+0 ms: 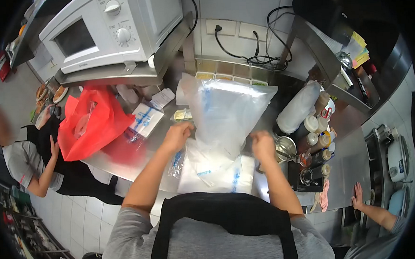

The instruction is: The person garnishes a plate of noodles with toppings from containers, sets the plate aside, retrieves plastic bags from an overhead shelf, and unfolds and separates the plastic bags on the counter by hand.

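A large clear plastic bag (225, 112) spreads upward in front of me, wide at its far end and narrower toward me. My left hand (177, 136) is closed, with its fingertips at the bag's left edge. On the other side, my right hand (263, 145) is slightly blurred, its fingers curled close to the bag's right edge; whether they pinch the film is unclear. Beneath the bag lies a stack of flat plastic bags (215, 178) with blue print. A small yellowish packet (183, 115) sits just beyond my left hand.
Left are a red bag (92, 121) and a white printed packet (146, 119), below a microwave (99, 34). Sauce bottles (313, 140) and a metal cup (285, 148) stand right. Food containers (223, 77) line the back. A co-worker (31, 162) stands left; another person's hand (358, 196) rests right.
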